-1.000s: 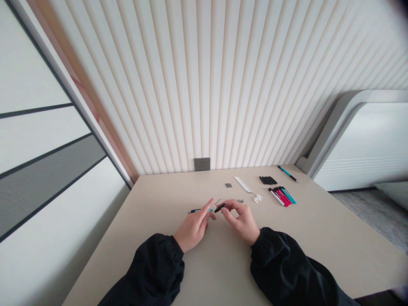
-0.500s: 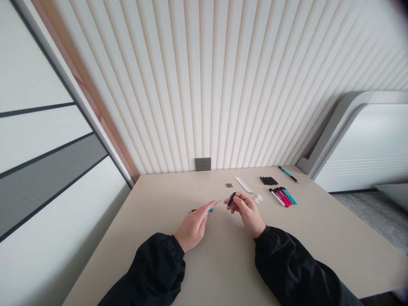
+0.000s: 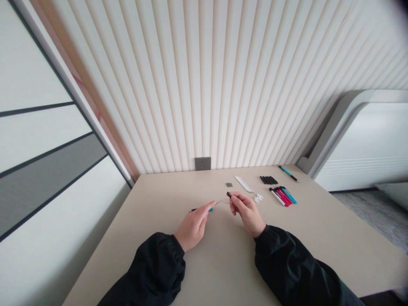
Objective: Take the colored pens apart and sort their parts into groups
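My left hand (image 3: 193, 224) is closed around a partly assembled pen. Short bits of its teal barrel (image 3: 211, 209) show by the fingers, and a dark end sticks out on the far left side. A thin pale tip (image 3: 218, 202) points from the fingertips toward my right hand; the fingers hide how these parts join. Between thumb and fingers, my right hand (image 3: 247, 212) pinches a short black pen piece (image 3: 229, 194), its end tilted up and left. A small gap separates that piece from the thin tip.
Behind my right hand lie white sticks (image 3: 244, 184), small white pieces (image 3: 258, 198) and small grey parts (image 3: 229, 185). Farther right are a row of black tubes (image 3: 268, 180), white, red and teal barrels (image 3: 283, 196), and a teal-and-black pen (image 3: 288, 173) near the table's back edge.
The black piece has turned in my right fingers, from slanting upright to end-on, with less of it showing. My left hand has stayed nearly still.
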`<state>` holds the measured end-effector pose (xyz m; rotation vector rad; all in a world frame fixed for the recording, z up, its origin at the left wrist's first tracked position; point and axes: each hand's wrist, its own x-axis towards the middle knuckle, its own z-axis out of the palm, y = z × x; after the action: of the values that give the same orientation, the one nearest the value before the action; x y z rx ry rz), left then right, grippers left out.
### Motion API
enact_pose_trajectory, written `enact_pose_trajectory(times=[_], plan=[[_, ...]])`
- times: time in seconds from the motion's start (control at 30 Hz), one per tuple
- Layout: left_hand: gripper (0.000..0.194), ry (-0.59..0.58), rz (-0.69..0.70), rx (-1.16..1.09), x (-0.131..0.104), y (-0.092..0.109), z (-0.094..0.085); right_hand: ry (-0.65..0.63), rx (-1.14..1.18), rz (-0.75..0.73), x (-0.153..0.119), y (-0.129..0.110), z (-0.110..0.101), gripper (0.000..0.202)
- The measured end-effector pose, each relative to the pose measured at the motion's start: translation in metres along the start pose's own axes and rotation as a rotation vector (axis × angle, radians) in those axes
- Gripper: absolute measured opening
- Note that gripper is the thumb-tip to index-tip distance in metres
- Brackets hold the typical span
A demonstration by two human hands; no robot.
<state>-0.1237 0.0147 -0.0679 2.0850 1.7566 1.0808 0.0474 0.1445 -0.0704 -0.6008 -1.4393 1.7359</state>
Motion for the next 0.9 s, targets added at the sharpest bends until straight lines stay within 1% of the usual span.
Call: enact_pose_trajectory(times=[0.23,0.33,0.53,0.7,0.9], plan=[[0.042,0.003,0.003,-0.002,0.0006,0.0003,0.0002,-0.021,-0.061,-0.022,0.0009,0.0008,-0.0001,0.033],[0.042,-0.017,-0.002,0.009,0.0001,-0.0005,0.0004,-0.021,-0.037,-0.012,0.0009,-0.0005,-0.0001,0.034],[0.043,-0.065,0.025,0.013,0.0009,0.0012,-0.0006,-0.002,0.045,0.014,0.0002,-0.0012,0.0005,0.030],[0.046,-0.098,0.018,0.016,0.0017,0.0040,-0.0009,0.001,0.031,0.014,-0.0032,-0.0019,0.0035,0.033],[0.046,-0.107,0.020,0.013,0.0014,0.0030,-0.0007,-0.020,0.038,0.029,-0.0044,-0.0029,0.0050,0.029]])
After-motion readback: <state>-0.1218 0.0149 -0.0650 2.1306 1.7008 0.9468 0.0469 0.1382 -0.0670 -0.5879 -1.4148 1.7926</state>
